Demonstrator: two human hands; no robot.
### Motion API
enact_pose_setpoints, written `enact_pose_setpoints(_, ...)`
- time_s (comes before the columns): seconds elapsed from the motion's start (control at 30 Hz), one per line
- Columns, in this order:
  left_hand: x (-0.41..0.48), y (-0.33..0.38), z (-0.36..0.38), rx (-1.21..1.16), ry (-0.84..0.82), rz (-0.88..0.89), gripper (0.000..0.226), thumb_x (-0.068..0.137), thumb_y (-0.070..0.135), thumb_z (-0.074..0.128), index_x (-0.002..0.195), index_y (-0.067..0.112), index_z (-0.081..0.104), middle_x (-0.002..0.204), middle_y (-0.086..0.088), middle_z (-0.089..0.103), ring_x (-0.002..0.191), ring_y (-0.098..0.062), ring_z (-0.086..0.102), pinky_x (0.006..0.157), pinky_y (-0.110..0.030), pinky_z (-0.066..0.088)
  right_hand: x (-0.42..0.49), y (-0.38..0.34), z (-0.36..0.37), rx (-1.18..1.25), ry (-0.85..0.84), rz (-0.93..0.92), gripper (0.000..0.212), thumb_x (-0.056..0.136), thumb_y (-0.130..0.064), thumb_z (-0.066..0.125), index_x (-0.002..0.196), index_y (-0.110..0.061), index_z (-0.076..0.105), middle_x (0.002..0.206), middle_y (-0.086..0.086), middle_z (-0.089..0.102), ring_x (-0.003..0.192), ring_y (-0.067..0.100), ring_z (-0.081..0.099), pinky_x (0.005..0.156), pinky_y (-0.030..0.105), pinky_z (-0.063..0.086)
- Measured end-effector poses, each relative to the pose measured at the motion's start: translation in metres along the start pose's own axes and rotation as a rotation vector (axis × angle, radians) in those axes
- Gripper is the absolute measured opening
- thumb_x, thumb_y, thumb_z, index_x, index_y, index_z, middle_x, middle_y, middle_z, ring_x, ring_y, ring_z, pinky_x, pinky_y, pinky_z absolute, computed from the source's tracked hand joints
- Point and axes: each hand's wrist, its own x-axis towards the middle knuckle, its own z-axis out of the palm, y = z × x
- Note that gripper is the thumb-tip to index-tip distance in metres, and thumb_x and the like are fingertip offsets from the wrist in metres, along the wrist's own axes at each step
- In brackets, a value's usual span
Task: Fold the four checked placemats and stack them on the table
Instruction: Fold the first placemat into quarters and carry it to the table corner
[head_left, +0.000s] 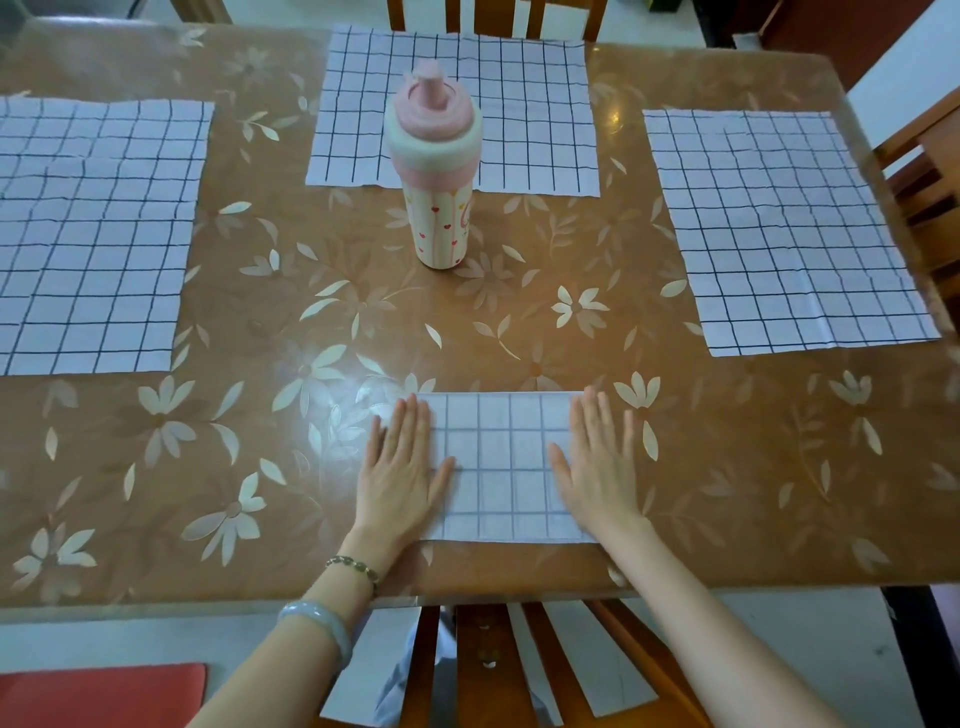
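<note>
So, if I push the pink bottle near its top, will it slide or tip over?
Likely tip: the pink bottle is tall, upright on a narrow base, with a wide cap. The table cover looks glossy, so a low push would probably slide it. How full it is cannot be seen.

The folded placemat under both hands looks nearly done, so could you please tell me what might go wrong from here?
1. Only the left hand and right hand press the folded placemat flat; it may spring open once they lift.
2. The tall bottle stands just in front of the far placemat, so reaching over could topple it.
</note>
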Motion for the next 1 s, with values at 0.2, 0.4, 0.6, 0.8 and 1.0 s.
enact_pose_setpoints(0.2, -0.008, 0.025, 0.012, 0.01, -0.079, 0.09, 0.067, 0.1, 0.048, 0.009, 0.149, 0.005, 0.026, 0.156, -0.011, 0.026, 0.146, -0.019, 0.014, 0.119, -0.046, 0.008, -0.001, -0.059, 0.011, 0.057, -0.06, -0.234, 0.059, 0.098, -0.04, 0.024, 0.145, -0.006, 0.035, 0.153, 0.012, 0.031, 0.143, 0.025, 0.023, 0.114, 0.047, 0.008)
enact_pose_setpoints(0.4, -0.011, 0.021, 0.015, -0.007, -0.094, -0.008, 0.076, 0.097, 0.06, 0.017, 0.151, 0.008, 0.019, 0.158, -0.008, 0.02, 0.147, -0.021, 0.014, 0.119, -0.047, 0.004, -0.007, -0.02, 0.02, 0.028, -0.091, -0.169, 0.059, 0.1, -0.044, 0.019, 0.148, -0.01, 0.027, 0.155, 0.01, 0.023, 0.144, 0.025, 0.016, 0.116, 0.043, 0.0)
enact_pose_setpoints(0.6, -0.019, -0.007, 0.007, -0.01, -0.089, -0.103, 0.08, 0.095, 0.063, 0.006, 0.152, 0.007, 0.012, 0.159, -0.009, 0.015, 0.148, -0.022, 0.006, 0.118, -0.046, -0.001, -0.015, 0.035, 0.01, 0.0, -0.127, -0.049, 0.063, 0.099, -0.05, 0.005, 0.15, -0.014, 0.014, 0.158, 0.008, 0.012, 0.146, 0.026, 0.011, 0.117, 0.043, -0.004)
enact_pose_setpoints(0.8, -0.02, -0.01, -0.015, -0.151, 0.028, -0.258, 0.075, 0.095, 0.055, 0.037, 0.144, -0.001, 0.035, 0.148, -0.017, 0.04, 0.136, -0.035, 0.038, 0.109, -0.045, 0.032, -0.008, 0.011, -0.013, 0.219, 0.005, -0.009, 0.053, 0.09, -0.029, 0.058, 0.137, -0.008, 0.046, 0.142, 0.019, 0.041, 0.131, 0.036, 0.038, 0.107, 0.054, 0.036)
enact_pose_setpoints(1.0, -0.008, 0.022, -0.027, -0.529, 0.035, -0.444, 0.048, 0.085, 0.03, 0.066, 0.122, 0.006, 0.049, 0.116, -0.009, 0.052, 0.106, -0.028, 0.045, 0.093, -0.039, 0.04, 0.001, -0.036, -0.023, 0.39, -0.172, -0.189, 0.049, 0.092, -0.029, 0.058, 0.138, -0.02, 0.044, 0.11, 0.003, 0.042, 0.104, 0.02, 0.044, 0.076, 0.028, 0.045)
